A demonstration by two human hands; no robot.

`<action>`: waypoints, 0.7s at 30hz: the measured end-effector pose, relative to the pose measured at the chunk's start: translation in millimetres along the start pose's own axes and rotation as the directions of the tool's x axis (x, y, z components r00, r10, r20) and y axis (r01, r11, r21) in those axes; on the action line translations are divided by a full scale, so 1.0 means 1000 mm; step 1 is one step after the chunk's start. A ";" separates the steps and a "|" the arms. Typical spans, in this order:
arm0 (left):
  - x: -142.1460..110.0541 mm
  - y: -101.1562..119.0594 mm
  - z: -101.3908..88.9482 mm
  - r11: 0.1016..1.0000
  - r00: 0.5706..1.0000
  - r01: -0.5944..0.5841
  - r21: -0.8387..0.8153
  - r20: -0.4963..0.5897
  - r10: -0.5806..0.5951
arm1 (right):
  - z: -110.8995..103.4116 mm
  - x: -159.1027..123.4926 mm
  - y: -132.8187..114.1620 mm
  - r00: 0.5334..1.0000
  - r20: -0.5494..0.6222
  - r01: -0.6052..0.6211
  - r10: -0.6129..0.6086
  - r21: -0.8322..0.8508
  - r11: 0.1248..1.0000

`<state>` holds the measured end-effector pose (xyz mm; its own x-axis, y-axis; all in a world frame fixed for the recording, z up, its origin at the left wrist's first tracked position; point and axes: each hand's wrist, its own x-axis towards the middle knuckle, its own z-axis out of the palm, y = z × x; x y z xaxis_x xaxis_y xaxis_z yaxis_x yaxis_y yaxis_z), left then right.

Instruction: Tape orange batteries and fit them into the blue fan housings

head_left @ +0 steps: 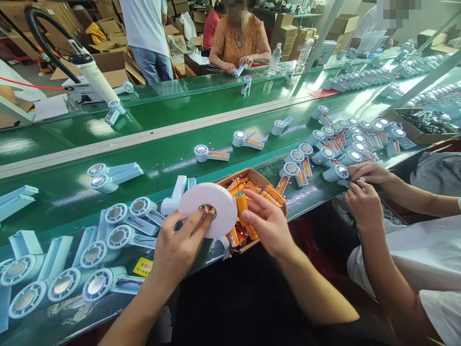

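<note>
By a box (249, 171) of batteries (269, 194), left hand (178, 245) grips roll (222, 204), right hand (269, 225) orange cell (241, 205).

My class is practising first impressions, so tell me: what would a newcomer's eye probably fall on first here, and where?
Probably the big white tape roll near the centre, with fingers of the left hand at its core. Right beside it, the right hand holds an orange battery cell over a cardboard box of similar cells. Then the pale-blue housings, crowding the foreground left and scattered along the green conveyor belt.
</note>
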<state>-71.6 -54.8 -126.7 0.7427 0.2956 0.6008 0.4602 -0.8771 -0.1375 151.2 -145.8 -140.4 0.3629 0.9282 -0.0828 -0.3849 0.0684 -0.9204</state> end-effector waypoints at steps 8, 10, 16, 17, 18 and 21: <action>0.013 0.026 0.010 0.984 0.992 0.113 0.136 -0.065 -0.105 | 0.013 0.017 -0.003 0.993 -0.056 0.111 -0.107 0.079 0.991; 0.013 0.053 0.022 0.970 0.971 0.225 0.094 -0.097 -0.216 | 0.022 0.016 0.012 0.949 -0.266 0.218 -0.169 0.166 0.962; 0.024 0.069 0.035 0.949 0.950 0.311 -0.045 -0.010 -0.311 | -0.076 0.061 -0.062 0.624 -0.539 0.613 -0.566 -0.111 0.782; 0.029 0.056 0.033 0.965 0.966 0.252 -0.074 0.079 -0.246 | -0.097 0.063 -0.078 0.548 -0.571 0.662 -0.612 -0.152 0.734; 0.035 0.040 0.030 0.976 0.971 0.173 -0.130 0.187 -0.148 | -0.116 0.061 -0.088 0.536 -0.569 0.677 -0.624 -0.152 0.721; 0.068 -0.006 0.022 0.923 0.899 0.027 -0.385 0.413 0.146 | -0.150 0.029 -0.081 0.673 -0.498 0.592 -0.547 -0.081 0.802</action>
<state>-12.6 -21.3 -102.2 0.9357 0.2942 0.1948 0.2577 -0.9469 0.1924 320.4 -179.8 -125.5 0.8775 0.4046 0.2574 -0.0252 0.5749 -0.8179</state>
